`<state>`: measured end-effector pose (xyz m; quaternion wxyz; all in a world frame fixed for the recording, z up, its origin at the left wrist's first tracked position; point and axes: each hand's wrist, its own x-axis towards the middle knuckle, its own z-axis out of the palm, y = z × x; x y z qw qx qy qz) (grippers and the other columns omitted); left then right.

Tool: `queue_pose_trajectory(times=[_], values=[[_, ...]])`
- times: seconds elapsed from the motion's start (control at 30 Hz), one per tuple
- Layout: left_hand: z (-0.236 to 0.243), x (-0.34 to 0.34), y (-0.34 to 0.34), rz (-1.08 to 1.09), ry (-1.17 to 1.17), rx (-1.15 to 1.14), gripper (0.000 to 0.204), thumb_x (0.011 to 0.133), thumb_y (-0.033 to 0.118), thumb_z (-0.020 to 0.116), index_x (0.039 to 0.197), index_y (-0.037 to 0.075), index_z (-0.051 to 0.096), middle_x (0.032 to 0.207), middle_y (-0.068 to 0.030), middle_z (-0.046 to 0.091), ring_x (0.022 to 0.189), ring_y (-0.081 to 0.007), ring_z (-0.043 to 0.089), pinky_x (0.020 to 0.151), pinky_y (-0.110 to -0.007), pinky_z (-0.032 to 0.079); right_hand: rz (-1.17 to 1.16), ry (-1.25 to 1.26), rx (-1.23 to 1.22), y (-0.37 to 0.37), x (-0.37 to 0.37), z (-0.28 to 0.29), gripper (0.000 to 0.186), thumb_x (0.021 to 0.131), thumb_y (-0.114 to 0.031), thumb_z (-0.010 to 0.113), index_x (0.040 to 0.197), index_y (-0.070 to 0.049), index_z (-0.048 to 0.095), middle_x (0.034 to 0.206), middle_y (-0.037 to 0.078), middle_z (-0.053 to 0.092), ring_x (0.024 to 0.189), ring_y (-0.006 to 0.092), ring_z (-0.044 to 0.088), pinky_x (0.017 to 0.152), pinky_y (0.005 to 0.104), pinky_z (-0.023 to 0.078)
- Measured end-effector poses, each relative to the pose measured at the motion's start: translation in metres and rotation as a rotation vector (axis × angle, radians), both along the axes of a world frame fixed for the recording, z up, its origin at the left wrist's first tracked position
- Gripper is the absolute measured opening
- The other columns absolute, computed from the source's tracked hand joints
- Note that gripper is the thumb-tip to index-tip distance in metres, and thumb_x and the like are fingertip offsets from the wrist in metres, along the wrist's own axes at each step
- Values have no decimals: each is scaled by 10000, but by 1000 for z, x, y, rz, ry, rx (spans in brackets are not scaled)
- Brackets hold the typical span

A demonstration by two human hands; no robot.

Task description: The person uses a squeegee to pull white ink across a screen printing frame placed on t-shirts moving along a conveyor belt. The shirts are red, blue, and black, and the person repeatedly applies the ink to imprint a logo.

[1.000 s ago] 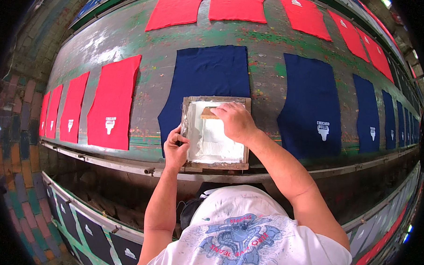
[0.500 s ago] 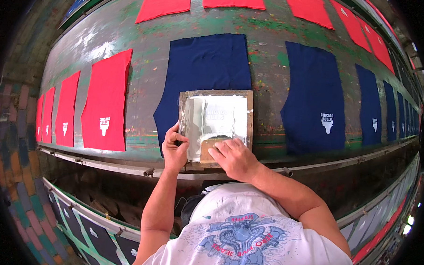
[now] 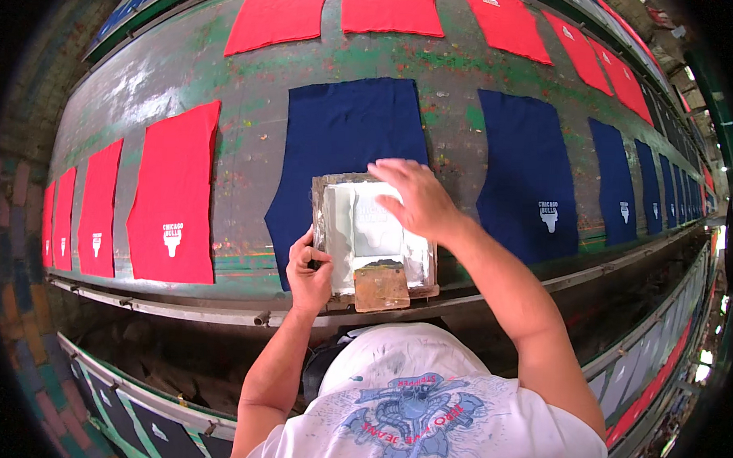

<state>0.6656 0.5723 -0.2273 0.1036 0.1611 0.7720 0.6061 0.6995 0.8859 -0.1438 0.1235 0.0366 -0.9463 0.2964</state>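
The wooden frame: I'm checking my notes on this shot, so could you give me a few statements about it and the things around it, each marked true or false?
1. The left hand is at the left side of the wooden frame. True.
2. The right hand grips the squeegee. False: the squeegee rests at the frame's near edge, free of both hands.
3. The cloth partly under the frame is red. False: it is a dark blue cloth.
4. The largest red piece at left bears a white print. True.
5. The blue piece just right of the frame is unprinted. False: it has a white print.
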Motion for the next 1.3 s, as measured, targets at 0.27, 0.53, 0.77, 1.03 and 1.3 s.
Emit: queue_pose_trajectory(times=[0.27, 0.53, 0.77, 1.03, 1.3], values=[[0, 0, 2, 12, 34, 31, 160, 780, -107, 730, 847, 38, 714, 1551, -247, 678, 1399, -334, 639, 1193, -447, 473, -19, -586, -135, 31, -100, -19, 994, 1118, -803, 405, 1728, -19, 427, 1646, 312, 578, 1539, 465, 555, 1270, 550, 444], [22, 7, 1, 4, 246, 39, 222, 764, -122, 750, 864, 74, 715, 1551, -243, 692, 1325, -359, 682, 1146, -452, 511, -30, -726, -110, 36, -121, -18, 1032, 1114, -843, 332, 1741, -29, 421, 1748, 261, 492, 1634, 424, 456, 1343, 514, 355], [43, 5, 6, -2, 193, 126, 233, 787, -130, 768, 875, 75, 700, 1574, -266, 677, 1348, -343, 682, 1151, -437, 516, -86, -343, -307, 51, -85, 15, 814, 1172, -669, 468, 1614, 2, 596, 1575, 263, 660, 1470, 432, 623, 1242, 477, 476], [39, -18, 14, 83, -49, 363, 225, 811, -190, 684, 909, 12, 663, 1644, -266, 619, 1517, -344, 605, 1259, -465, 454, -524, 172, -601, 11, 119, 5, 432, 1145, -287, 680, 1485, -20, 685, 1413, 176, 728, 1284, 281, 708, 1077, 410, 563], [43, 32, 130, -31, -38, 417, 276, 818, -214, 654, 972, 14, 666, 1668, -262, 594, 1514, -333, 606, 1270, -450, 449, -502, 86, -988, 46, 241, -33, 584, 1187, -315, 641, 1646, 33, 541, 1527, 116, 620, 1345, 193, 610, 1175, 359, 484]])
